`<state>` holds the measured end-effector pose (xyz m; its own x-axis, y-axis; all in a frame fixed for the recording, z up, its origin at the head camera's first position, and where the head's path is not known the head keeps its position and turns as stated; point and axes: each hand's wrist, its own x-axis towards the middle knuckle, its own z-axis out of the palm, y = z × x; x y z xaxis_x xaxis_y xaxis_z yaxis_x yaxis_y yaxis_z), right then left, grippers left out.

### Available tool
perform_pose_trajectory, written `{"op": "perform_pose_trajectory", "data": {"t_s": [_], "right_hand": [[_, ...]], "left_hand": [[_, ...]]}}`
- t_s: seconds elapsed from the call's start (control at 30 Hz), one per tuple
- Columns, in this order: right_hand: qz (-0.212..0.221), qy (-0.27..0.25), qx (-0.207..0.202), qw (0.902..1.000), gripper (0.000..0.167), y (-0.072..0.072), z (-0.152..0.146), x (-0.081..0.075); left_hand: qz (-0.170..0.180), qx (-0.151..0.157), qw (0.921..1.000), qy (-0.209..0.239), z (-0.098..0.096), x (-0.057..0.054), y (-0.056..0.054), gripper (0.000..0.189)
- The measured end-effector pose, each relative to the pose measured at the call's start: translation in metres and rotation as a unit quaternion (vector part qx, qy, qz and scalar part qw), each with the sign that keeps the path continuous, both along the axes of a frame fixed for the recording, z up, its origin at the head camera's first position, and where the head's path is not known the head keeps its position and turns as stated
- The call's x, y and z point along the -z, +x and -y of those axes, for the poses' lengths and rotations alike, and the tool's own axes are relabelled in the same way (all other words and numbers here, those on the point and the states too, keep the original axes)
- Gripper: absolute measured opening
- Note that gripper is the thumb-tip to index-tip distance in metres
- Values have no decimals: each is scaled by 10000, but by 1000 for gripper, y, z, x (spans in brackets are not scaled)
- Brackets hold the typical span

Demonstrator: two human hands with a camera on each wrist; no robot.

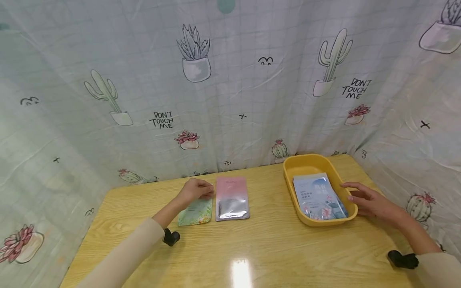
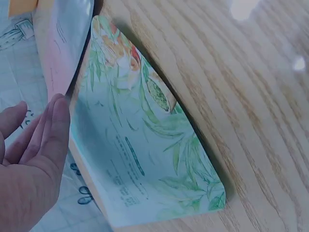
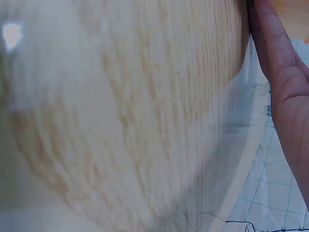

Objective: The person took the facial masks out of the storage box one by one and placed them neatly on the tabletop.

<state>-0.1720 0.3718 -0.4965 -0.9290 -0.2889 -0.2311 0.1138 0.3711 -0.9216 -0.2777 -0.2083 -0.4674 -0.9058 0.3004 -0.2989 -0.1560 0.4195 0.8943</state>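
In the head view a green, plant-printed face mask sachet (image 1: 196, 212) lies flat on the wooden table. My left hand (image 1: 194, 191) is over its far end, beside a pink and silver face mask sachet (image 1: 232, 199). The left wrist view shows the thumb apart from the fingers (image 2: 53, 121), with nothing between them, close to the green sachet's edge. On the right stands a yellow plastic basket (image 1: 291, 192) holding blue and white floral sachets (image 1: 318, 196). Extended fingers of my right hand (image 1: 374, 204) touch the basket's right rim; how far they reach underneath is hidden.
The wooden table (image 1: 266, 244) runs back to a patterned curtain (image 1: 230, 88), which also hangs along both sides. A black wrist mount (image 1: 171, 237) sits at the left wrist, and another wrist mount (image 1: 402, 260) at the right.
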Motion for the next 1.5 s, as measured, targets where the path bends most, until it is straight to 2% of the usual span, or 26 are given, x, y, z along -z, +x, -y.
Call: {"op": "perform_pose_trajectory", "data": {"t_s": [0.17,0.43,0.7,0.8,1.03,1.2,1.3,1.5], "right_hand": [[5,-85,-49,10000,50,0,1,3],[-160,-169,-110,9997,47,-1,1,3],[21,-284,-113,9995,48,1,-2,4],[66,-294,-149,9994,48,4,-2,6],[77,-225,-74,9997,49,4,-4,8],[87,-191,-72,9998,50,2,-3,5],[61,-193,-94,9998,50,1,-3,4],[15,-171,-121,9998,50,1,-4,2]], "left_hand": [[48,198,9998,52,-8,-2,9,29],[-233,831,9961,163,-39,-3,23,29],[-835,1283,9882,78,-69,-8,29,31],[-1066,1348,9850,151,-83,-10,30,30],[-1202,1241,9827,674,-119,-27,21,35],[-1370,1051,9818,786,-139,-34,13,36],[-1417,1055,9810,797,-150,-36,10,37],[-1584,1268,9752,887,-175,-35,8,39]]}}
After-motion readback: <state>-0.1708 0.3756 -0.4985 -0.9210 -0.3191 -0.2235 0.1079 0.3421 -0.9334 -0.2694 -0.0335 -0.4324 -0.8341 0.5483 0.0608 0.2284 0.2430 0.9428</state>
